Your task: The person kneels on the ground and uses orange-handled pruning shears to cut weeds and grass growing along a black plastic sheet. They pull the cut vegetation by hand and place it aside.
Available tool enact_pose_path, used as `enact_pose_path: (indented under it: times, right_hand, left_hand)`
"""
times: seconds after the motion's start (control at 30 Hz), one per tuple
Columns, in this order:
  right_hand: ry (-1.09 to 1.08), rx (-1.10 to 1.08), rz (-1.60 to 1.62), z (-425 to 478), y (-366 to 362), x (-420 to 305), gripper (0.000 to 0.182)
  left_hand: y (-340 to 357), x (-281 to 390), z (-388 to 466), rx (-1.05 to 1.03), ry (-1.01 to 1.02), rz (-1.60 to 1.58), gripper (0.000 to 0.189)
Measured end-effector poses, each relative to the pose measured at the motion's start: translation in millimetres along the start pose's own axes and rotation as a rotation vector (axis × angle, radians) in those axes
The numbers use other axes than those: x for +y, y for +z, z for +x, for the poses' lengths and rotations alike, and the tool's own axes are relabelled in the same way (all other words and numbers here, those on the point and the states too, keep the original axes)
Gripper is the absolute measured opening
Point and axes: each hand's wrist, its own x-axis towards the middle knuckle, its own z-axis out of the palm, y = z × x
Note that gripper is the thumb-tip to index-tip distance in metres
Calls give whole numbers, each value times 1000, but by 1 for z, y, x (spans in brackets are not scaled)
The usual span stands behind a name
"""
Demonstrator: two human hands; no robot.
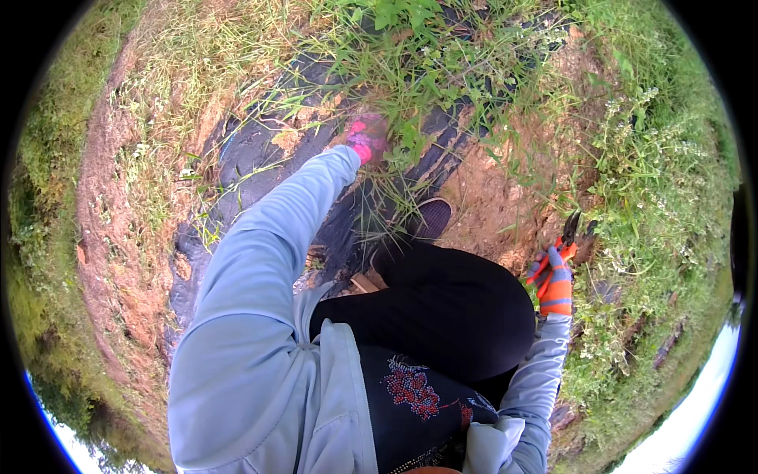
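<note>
My left hand (pixel 367 138), in a pink patterned glove, reaches down to the weeds and grass (pixel 408 133) over torn black plastic mulch film (pixel 266 148). Its fingers are blurred and partly behind stems, so whether they grip anything cannot be told. Low at the right, beside my bent knee, my right hand (pixel 553 278) wears an orange and grey striped glove. It is closed around the orange handles of a pair of pruning shears (pixel 569 231), whose dark blades point up and away from me, above bare soil near the green weeds.
My shoe (pixel 432 218) stands on soil at the edge of the film. A small piece of wood (pixel 364 283) lies beside my leg. Tall flowering weeds (pixel 639 178) grow along the right. Dry cut grass (pixel 172 89) and reddish soil (pixel 112 237) lie to the left.
</note>
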Motion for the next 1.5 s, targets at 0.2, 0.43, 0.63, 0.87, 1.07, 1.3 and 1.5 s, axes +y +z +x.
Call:
enact_pose_path:
  times: [0.2,0.43,0.63,0.87,1.07,1.3,1.5]
  right_hand:
    - [-9,-30,-8,5,-5,3,21]
    - [-5,-63,7,4,5,4,21]
    - [-6,-37,-4,3,5,2,22]
    - [-15,-50,1,2,4,0,24]
    - [1,-61,34,5,12,3,23]
    - [-6,-10,71,-5,3,0,22]
    - [31,-125,52,9,4,-1,22]
  left_hand:
    - [15,18,-11,69,-110,54,51]
    - [21,42,-1,-3,-410,-115,57]
    - [44,43,2,135,-307,-66,53]
    - [82,19,-24,632,76,-174,45]
    - [79,12,-21,332,-173,-451,42]
    - [105,17,40,82,-291,-363,29]
    - [146,-35,63,342,-251,-1067,18]
